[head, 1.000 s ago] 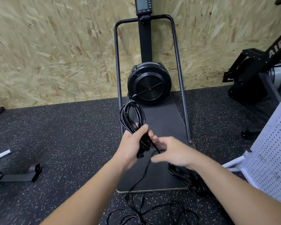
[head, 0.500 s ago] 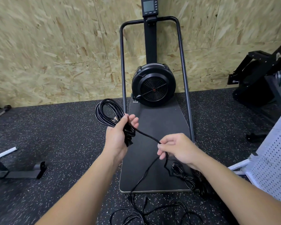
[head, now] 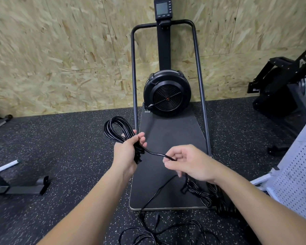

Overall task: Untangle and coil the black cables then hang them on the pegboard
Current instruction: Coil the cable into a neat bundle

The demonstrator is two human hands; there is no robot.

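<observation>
Left hand [head: 126,152]: fingers curled round the gathered waist of the coil [head: 116,129], whose loops stand up and to the left of the fist.
Right hand [head: 191,163]: pinching the free strand [head: 155,153] that runs from the left fist, thumb and fingers closed on it.
Loose cable: the strand drops under the right hand, crosses the black platform [head: 168,138] and joins a tangle on the floor [head: 166,234] at the bottom edge.
Second bundle [head: 205,193]: a striped heap lies on the platform's right corner, partly under the right forearm.
Pegboard [head: 297,175]: white, at the right edge, near the person; no cable on it in view.
Risk: as I judge it, the floor tangle could snag or knot as the strand is drawn up, jerking the coil and loosening its loops; the strand could also drag across the striped bundle and catch it.
Change: half a second earlier the hands sat in much the same places; the coil loops now lean a little further left, and the right hand has closed more tightly on the strand.
</observation>
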